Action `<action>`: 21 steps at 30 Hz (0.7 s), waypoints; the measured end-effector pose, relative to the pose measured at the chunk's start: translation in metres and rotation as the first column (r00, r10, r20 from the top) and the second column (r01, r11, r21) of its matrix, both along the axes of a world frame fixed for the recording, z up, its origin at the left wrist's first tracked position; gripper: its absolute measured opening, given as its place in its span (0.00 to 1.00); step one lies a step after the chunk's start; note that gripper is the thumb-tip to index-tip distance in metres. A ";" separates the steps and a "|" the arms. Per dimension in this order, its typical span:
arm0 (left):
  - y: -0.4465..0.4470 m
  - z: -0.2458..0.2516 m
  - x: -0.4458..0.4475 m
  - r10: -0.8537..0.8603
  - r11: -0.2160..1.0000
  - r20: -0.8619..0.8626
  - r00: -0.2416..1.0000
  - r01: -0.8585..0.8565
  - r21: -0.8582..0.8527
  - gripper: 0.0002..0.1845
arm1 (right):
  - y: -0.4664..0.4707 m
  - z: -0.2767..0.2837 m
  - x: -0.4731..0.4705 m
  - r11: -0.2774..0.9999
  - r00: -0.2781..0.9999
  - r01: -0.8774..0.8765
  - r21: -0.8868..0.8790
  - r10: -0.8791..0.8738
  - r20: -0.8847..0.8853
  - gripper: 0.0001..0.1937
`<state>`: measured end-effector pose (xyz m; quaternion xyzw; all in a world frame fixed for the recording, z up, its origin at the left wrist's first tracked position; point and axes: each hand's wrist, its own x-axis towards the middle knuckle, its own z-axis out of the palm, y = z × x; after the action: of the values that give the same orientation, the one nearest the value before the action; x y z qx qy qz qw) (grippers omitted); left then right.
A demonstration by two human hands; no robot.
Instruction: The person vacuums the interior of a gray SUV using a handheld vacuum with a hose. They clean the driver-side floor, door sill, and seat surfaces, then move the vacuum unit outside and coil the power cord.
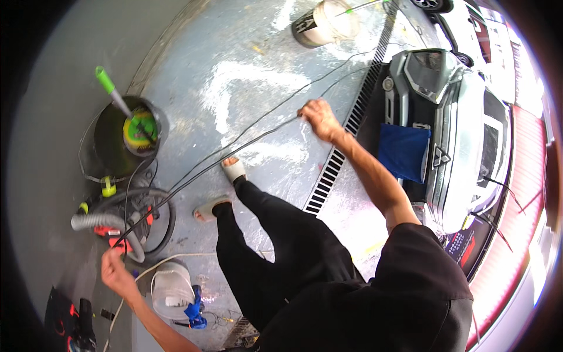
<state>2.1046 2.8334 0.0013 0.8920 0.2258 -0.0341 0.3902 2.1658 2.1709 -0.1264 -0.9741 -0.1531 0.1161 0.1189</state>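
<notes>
A black cable (264,134) stretches in doubled strands across the view between my two hands. My right hand (320,119), raised over the painted floor, is closed around it. At the lower left, my left hand (118,270) pinches the cable near a vacuum cleaner (115,233) with red parts and a grey corrugated hose (103,221). Another strand runs past my right hand toward the floor drain grate (327,180). My feet, in pale slides (233,169), stand on the floor beneath the cable.
A dark bucket (105,163) holds a green-handled tool (112,90). A translucent bucket (171,281) stands near a blue cloth (194,310). At the top is a white bucket (323,26). A silver Mitsubishi car (459,145), with a blue cloth (404,152) on its front, stands right.
</notes>
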 end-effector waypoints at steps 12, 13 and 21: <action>0.042 0.029 -0.036 0.730 0.499 0.098 0.676 -0.430 -0.752 0.12 | 0.006 -0.088 0.013 0.891 0.775 0.395 -0.224 -0.455 -0.439 0.35; 0.013 0.027 -0.041 0.635 0.564 0.076 0.769 -0.395 -0.725 0.13 | 0.041 -0.087 0.003 0.849 0.716 0.482 -0.219 -0.525 -0.460 0.34; -0.180 -0.010 -0.012 -0.031 0.876 -0.205 0.978 -0.072 -0.478 0.14 | 0.375 0.044 -0.054 0.863 0.576 0.138 0.487 0.330 -0.747 0.18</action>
<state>2.0927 2.6529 -0.0089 0.7556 0.2589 -0.1775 0.5749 2.1122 2.5462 -0.0821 -0.7359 -0.1608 0.5112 0.4138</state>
